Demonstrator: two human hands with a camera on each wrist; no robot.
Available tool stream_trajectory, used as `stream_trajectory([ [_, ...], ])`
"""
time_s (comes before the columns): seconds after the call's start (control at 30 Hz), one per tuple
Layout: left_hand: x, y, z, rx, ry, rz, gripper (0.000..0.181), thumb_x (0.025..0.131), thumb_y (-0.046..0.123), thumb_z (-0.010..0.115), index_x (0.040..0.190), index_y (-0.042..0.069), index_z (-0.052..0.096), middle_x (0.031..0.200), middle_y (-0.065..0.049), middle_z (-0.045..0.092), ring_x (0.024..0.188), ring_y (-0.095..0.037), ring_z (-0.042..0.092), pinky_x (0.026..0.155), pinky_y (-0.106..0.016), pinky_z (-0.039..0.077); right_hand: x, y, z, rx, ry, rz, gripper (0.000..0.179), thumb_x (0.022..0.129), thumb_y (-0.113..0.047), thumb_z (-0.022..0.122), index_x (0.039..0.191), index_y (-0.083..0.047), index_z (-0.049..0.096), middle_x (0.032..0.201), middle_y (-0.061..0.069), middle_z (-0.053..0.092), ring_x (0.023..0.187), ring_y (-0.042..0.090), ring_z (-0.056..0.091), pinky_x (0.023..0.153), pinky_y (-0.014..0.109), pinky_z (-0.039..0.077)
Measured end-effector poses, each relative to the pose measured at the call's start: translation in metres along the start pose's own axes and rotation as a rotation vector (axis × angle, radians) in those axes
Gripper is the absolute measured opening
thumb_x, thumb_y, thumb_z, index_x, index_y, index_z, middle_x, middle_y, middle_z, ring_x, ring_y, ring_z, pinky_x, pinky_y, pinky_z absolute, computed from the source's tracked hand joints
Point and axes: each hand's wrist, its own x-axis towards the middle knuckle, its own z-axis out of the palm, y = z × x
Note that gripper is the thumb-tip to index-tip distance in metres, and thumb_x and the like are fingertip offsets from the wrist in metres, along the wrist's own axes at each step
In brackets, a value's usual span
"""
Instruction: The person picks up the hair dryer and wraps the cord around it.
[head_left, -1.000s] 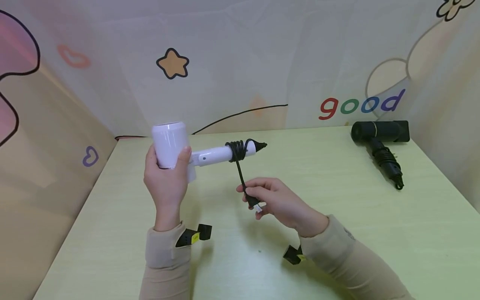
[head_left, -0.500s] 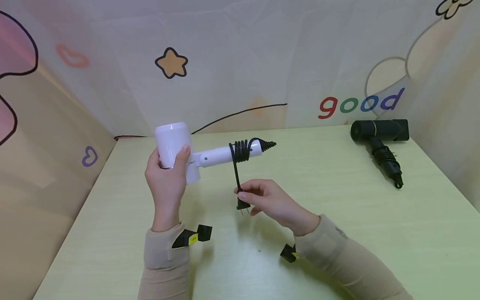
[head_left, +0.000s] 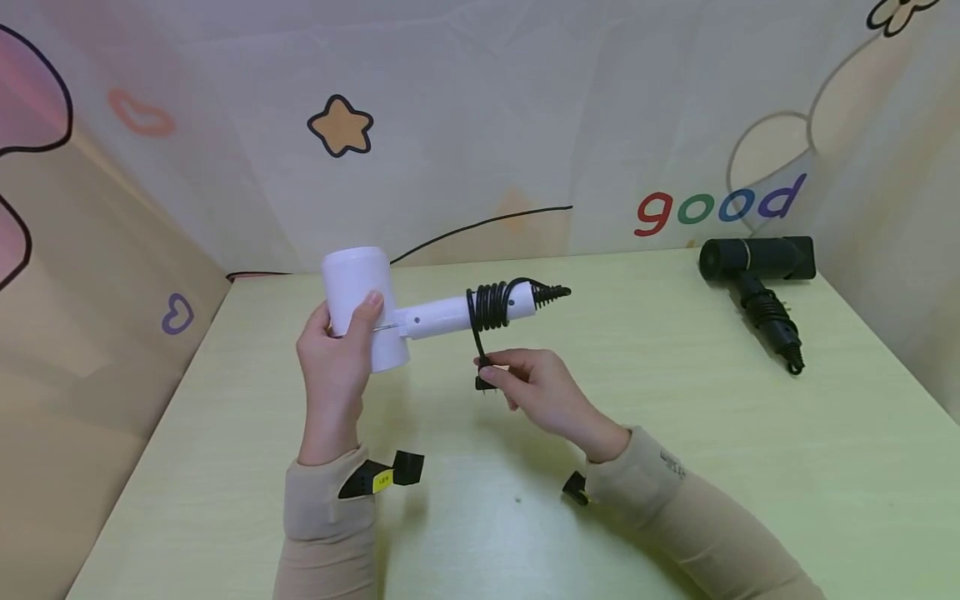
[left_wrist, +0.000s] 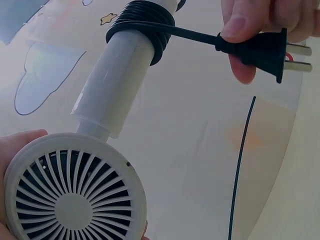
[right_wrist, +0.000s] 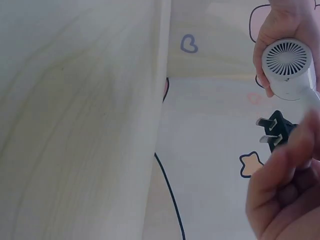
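Observation:
A white hair dryer [head_left: 360, 287] is held above the table by my left hand [head_left: 333, 375], which grips its barrel with the thumb on the near side. Its handle points right, and a black cord [head_left: 491, 306] is wound in several turns around the handle's far part. My right hand [head_left: 543, 387] pinches the black plug [head_left: 486, 382] at the cord's free end, just below the handle. In the left wrist view the plug [left_wrist: 262, 52] shows two metal prongs, and the dryer's slotted grille [left_wrist: 75, 200] faces the camera.
On the table's right side lies a black hair dryer [head_left: 757, 258] with its cord wrapped round the handle. The pale wooden table [head_left: 465, 517] meets a printed cloth backdrop [head_left: 480, 125] along its far edge. Cloth also hangs along both sides.
The white hair dryer has shifted right with my left hand. My right hand has raised the plug slightly towards the handle, shortening the loose cord. The black hair dryer stays put.

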Motion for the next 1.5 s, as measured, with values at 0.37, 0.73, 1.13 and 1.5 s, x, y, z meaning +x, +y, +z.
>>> stream_trajectory([
  [0.37, -0.003, 0.003, 0.002, 0.0, -0.062, -0.055, 0.061, 0.085, 0.046, 0.065, 0.131, 0.009, 0.051, 0.119, -0.011, 0.056, 0.1, -0.026, 0.058, 0.079, -0.04, 0.053, 0.004, 0.003, -0.004, 0.118, -0.022, 0.086, 0.039, 0.096, -0.022, 0.055, 0.129, -0.001, 0.053, 0.102, 0.019, 0.07, 0.084, 0.032, 0.071, 0.064, 0.033, 0.058],
  [0.73, -0.003, 0.001, 0.001, 0.024, -0.189, -0.085, 0.06, 0.085, 0.044, 0.065, 0.134, 0.012, 0.049, 0.121, -0.011, 0.054, 0.101, -0.026, 0.056, 0.079, -0.039, 0.052, 0.007, 0.005, -0.009, 0.612, 0.131, 0.168, 0.024, 0.095, -0.011, 0.052, 0.116, -0.003, 0.059, 0.101, 0.016, 0.071, 0.086, 0.025, 0.072, 0.076, 0.042, 0.057],
  [1.13, -0.005, 0.0, 0.0, 0.093, -0.345, -0.06, 0.054, 0.082, 0.04, 0.071, 0.126, 0.012, 0.055, 0.113, -0.012, 0.058, 0.093, -0.026, 0.06, 0.073, -0.035, 0.054, -0.002, -0.032, -0.032, 0.895, 0.101, 0.211, 0.055, 0.083, -0.01, 0.07, 0.131, -0.007, 0.045, 0.101, 0.004, 0.066, 0.096, 0.015, 0.066, 0.087, 0.028, 0.047],
  [1.5, -0.003, -0.004, -0.002, 0.179, -0.512, -0.062, 0.055, 0.079, 0.035, 0.075, 0.126, 0.016, 0.056, 0.113, -0.011, 0.06, 0.092, -0.028, 0.062, 0.074, -0.037, 0.054, 0.012, 0.001, -0.052, 0.547, -0.142, 0.352, 0.022, 0.09, -0.013, 0.062, 0.108, -0.001, 0.065, 0.09, 0.001, 0.074, 0.083, 0.015, 0.071, 0.078, 0.028, 0.056],
])
